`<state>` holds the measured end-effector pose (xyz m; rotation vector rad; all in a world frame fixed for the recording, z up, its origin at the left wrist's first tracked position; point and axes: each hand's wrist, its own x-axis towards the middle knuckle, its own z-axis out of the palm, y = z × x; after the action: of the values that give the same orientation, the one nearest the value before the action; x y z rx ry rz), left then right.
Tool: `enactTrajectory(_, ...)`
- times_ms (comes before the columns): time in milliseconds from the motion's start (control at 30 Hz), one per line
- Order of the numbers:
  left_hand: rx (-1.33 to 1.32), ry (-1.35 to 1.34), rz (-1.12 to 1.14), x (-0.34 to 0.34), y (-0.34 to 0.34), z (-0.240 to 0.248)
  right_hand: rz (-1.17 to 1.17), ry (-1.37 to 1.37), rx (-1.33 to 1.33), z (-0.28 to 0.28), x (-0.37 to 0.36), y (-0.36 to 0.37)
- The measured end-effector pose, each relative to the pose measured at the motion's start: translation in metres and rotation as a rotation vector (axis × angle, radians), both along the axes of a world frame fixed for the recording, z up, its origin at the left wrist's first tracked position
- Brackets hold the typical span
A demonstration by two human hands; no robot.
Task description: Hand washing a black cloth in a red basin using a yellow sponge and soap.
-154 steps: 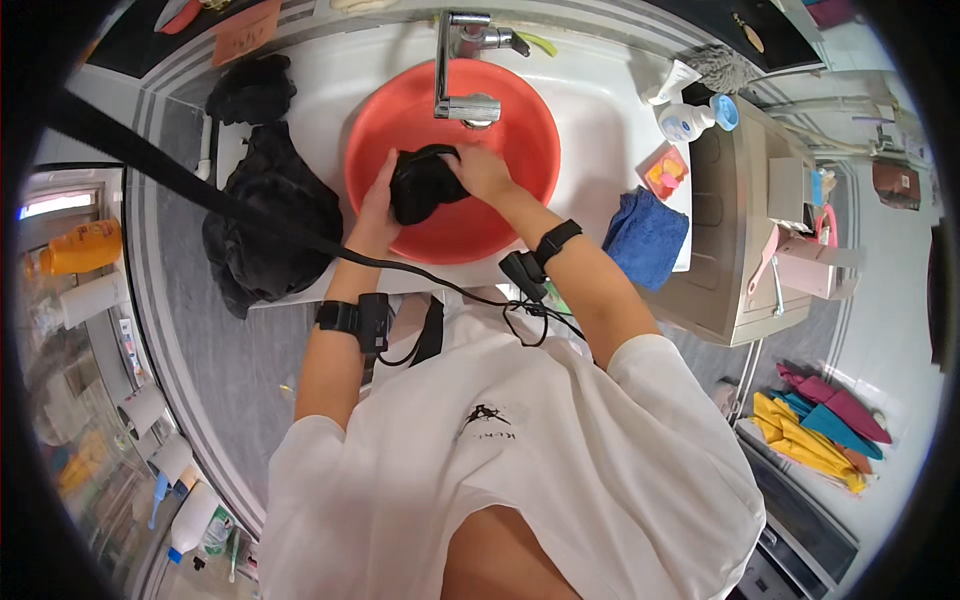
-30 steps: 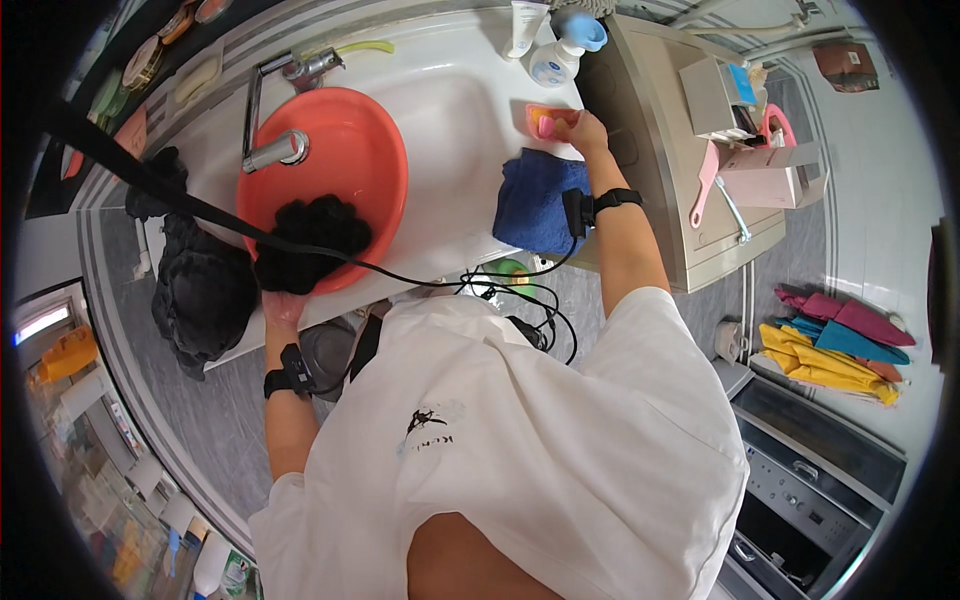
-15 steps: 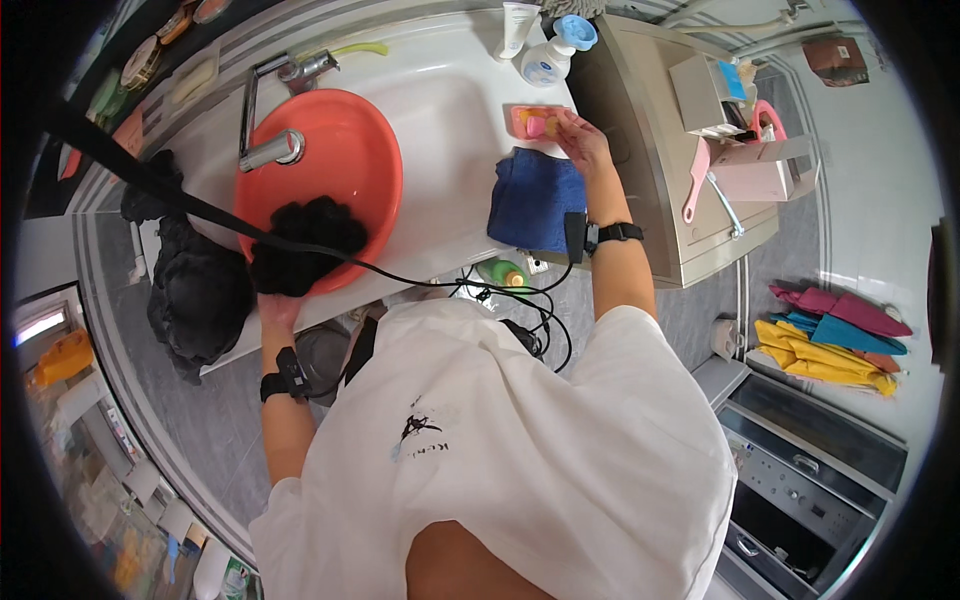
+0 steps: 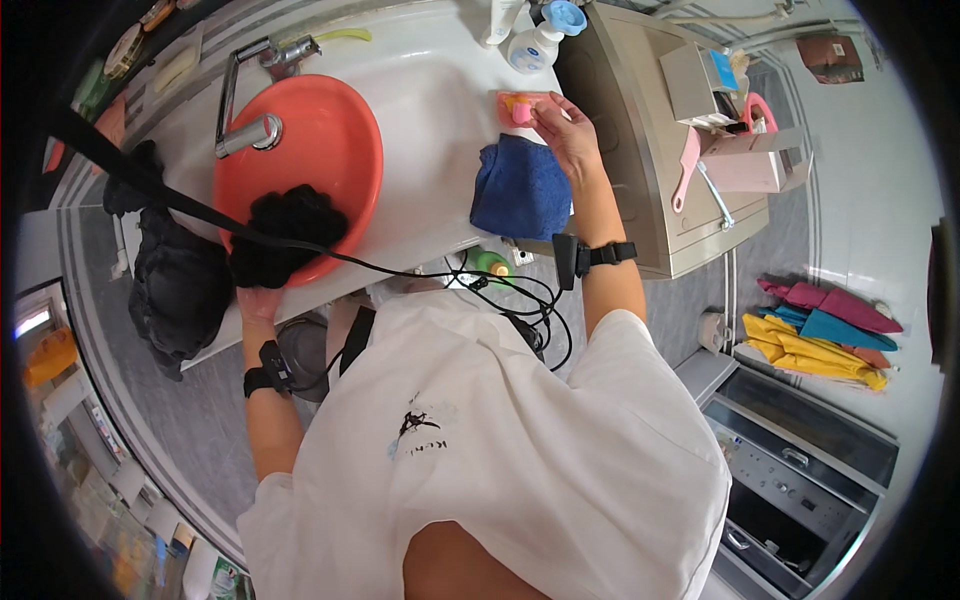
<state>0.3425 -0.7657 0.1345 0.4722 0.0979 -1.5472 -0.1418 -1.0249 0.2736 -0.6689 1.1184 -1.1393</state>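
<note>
The left hand is at the near end of the black cloth, which lies in the red bowl and over its edge; the fingers are hidden, so I cannot tell if they squeeze. Both hands were on dark cloth a few seconds ago, but now the right hand is at the small pink dish, so they work in two spots. Its thumb and fingers are bunched close; I cannot tell if they pinch anything. A blue towel lies just beside it. Past the left hand, a black strap hides some cloth. Past the right hand, a white tube is cut off.
</note>
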Motion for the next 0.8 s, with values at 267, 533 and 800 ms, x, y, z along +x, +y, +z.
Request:
enactTrajectory(267,-0.108,0.079,0.000,-0.005,0.000,0.004,-0.025,0.204,-0.169,0.008,0.009,0.010)
enactTrajectory(533,-0.166,0.127,-0.024,-0.012,-0.005,0.018,-0.196,0.306,-0.226,-0.029,-0.033,-0.017)
enactTrajectory(800,-0.235,0.105,-0.024,-0.018,-0.007,0.026,-0.108,0.566,-0.164,-0.038,-0.038,-0.038)
